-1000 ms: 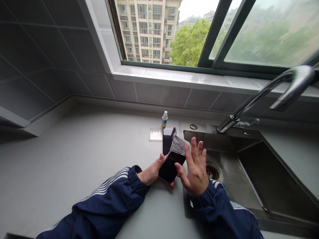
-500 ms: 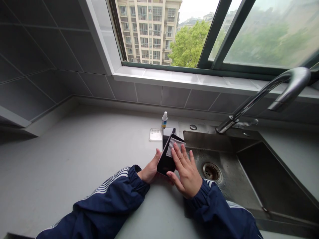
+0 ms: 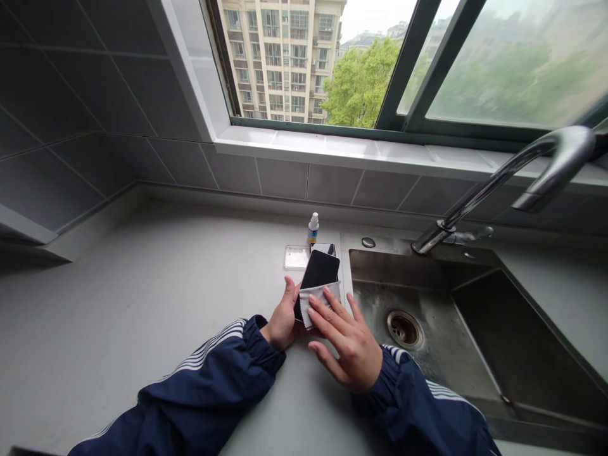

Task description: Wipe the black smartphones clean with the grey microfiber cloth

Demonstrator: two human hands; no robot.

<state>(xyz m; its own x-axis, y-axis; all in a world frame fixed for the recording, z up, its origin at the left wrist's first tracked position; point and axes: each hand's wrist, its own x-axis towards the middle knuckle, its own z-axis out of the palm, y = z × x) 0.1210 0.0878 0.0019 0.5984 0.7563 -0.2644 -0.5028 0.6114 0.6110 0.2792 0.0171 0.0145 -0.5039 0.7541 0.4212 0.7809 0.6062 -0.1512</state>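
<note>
My left hand (image 3: 284, 318) grips a black smartphone (image 3: 320, 268) by its left edge, thumb up along the side and the other fingers hidden beneath. The phone is tilted above the counter, screen towards me. With fingers stretched out, my right hand (image 3: 349, 339) presses a grey cleaning cloth (image 3: 317, 296) with zigzag edges flat against the lower part of the screen. Behind the phone lies another dark flat object (image 3: 327, 247), mostly covered. To its left is a clear phone case (image 3: 295, 257), and a small white spray bottle (image 3: 313, 229) stands just behind.
On the right a steel sink (image 3: 389, 285) with a drain is set into the pale counter (image 3: 142, 291). A chrome faucet (image 3: 494, 183) arches over it. Grey wall tiles and a window (image 3: 308, 63) lie beyond.
My right hand has slid the cloth down from the upper screen to its lower part, uncovering the top. The phone has turned slightly in my left hand and now faces me more.
</note>
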